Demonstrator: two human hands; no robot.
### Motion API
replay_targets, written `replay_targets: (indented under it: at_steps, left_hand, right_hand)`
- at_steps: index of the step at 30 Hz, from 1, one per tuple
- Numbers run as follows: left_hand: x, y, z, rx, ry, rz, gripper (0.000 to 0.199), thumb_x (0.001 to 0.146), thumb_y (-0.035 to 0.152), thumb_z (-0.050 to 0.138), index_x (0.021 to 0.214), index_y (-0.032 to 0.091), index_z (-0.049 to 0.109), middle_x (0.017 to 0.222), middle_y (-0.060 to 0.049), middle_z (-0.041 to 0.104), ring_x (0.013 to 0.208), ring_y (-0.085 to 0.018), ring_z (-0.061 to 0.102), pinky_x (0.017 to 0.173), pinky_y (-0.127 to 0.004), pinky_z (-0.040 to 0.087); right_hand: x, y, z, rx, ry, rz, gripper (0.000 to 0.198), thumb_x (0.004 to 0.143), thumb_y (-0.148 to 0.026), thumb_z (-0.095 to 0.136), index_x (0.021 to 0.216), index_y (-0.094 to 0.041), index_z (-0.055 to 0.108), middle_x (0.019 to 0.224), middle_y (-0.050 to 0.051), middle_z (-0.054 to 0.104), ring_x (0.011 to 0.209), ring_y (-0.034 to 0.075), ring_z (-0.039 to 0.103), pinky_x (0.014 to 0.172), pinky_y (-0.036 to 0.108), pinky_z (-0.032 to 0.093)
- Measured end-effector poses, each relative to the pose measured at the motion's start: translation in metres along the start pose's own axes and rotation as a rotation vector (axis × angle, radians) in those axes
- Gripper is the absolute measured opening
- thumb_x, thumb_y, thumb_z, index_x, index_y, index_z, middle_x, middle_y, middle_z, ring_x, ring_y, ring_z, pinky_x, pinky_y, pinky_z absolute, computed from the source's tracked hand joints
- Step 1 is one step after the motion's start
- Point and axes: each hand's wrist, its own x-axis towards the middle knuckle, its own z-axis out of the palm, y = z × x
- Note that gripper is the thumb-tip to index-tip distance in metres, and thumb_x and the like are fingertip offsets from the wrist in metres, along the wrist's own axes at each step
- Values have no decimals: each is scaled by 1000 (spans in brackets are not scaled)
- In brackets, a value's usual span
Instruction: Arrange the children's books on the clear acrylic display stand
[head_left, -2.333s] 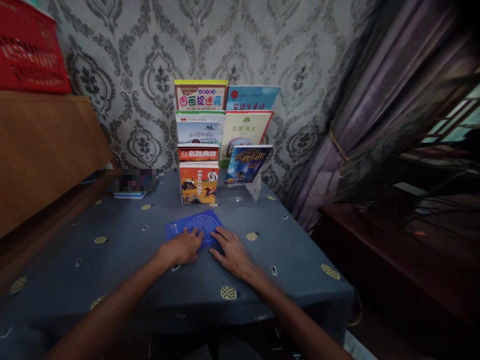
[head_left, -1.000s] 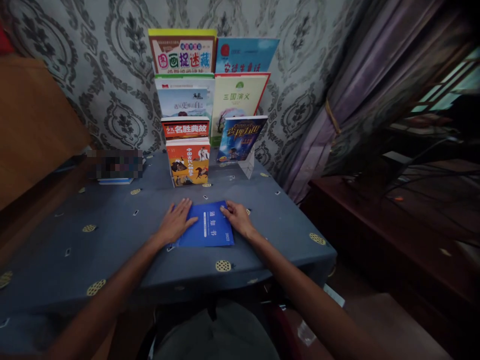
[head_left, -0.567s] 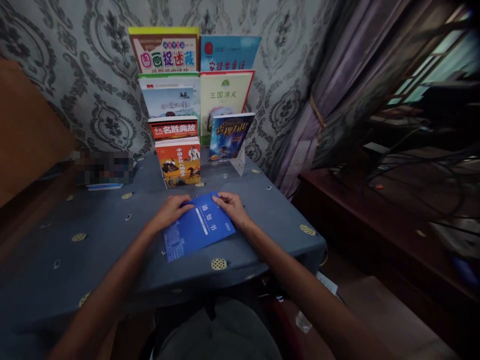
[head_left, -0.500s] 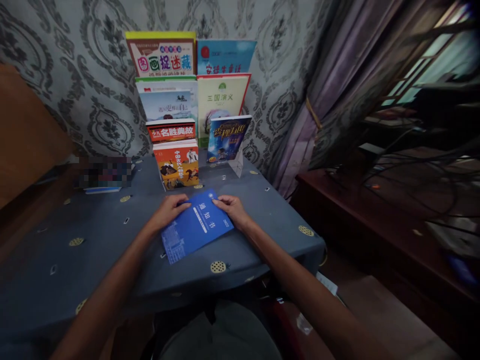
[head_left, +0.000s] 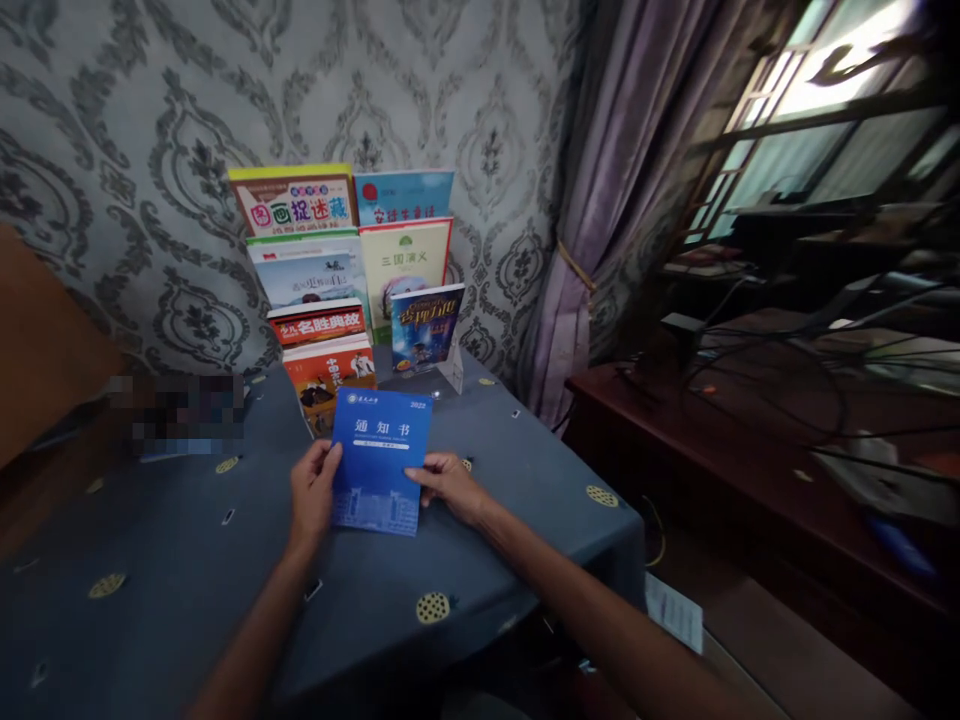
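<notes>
"So, where is the blue booklet (head_left: 379,495)?"
"Held up over the table (head_left: 525,520), cover facing the person, partly hiding the orange book (head_left: 313,392) behind it."
"And the grip?"
"Closed on both edges: the left hand (head_left: 311,487) pinches one side, thumb in front, and the right hand (head_left: 448,483) pinches the other, lower down."

Orange book (head_left: 319,375) — partly behind blue booklet (head_left: 381,465)

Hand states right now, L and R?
Left hand: closed, holding the blue booklet by its left edge.
Right hand: closed, holding the booklet's right edge.
</notes>
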Motion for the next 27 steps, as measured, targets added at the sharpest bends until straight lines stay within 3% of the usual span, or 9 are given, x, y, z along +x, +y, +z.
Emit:
replay_targets:
  at_steps: [4, 12, 21, 27]
  left_hand:
    - [-5, 0, 0, 29, 76, 66, 40, 85, 57, 60, 73, 19, 59, 64, 5, 48, 60, -12, 43, 57, -21, 38]
    - [-2, -2, 4, 210, -17, 201, 38, 82, 57, 62, 71, 20, 62, 66, 2, 57, 60, -15, 54, 58, -24, 45]
    - [20, 7, 37, 428, -161, 401, 29, 91, 45, 53, 78, 22, 65, 74, -2, 67, 66, -18, 62, 65, -27, 47]
    - [32, 3, 64, 394, -188, 375, 23, 92, 41, 49, 85, 23, 62, 72, 0, 67, 65, -19, 68, 65, -28, 50]
  right_hand:
    - [5, -6, -3, -82, -56, -97, 44, 64, -59, 83, 80, -19, 77, 73, 0, 71, 61, 14, 61, 53, 26, 51]
    - [24, -19, -33, -249, 77, -390, 29, 79, -48, 73, 84, -20, 74, 77, 0, 68, 72, 17, 61, 71, 30, 50]
    - [35, -19, -64, -391, 280, -480, 30, 86, -49, 60, 91, -21, 68, 86, 3, 69, 82, 21, 61, 80, 34, 49]
    - [30, -30, -77, -523, 418, -524, 28, 92, -47, 50, 88, -22, 61, 82, 1, 63, 78, 20, 57, 76, 32, 46]
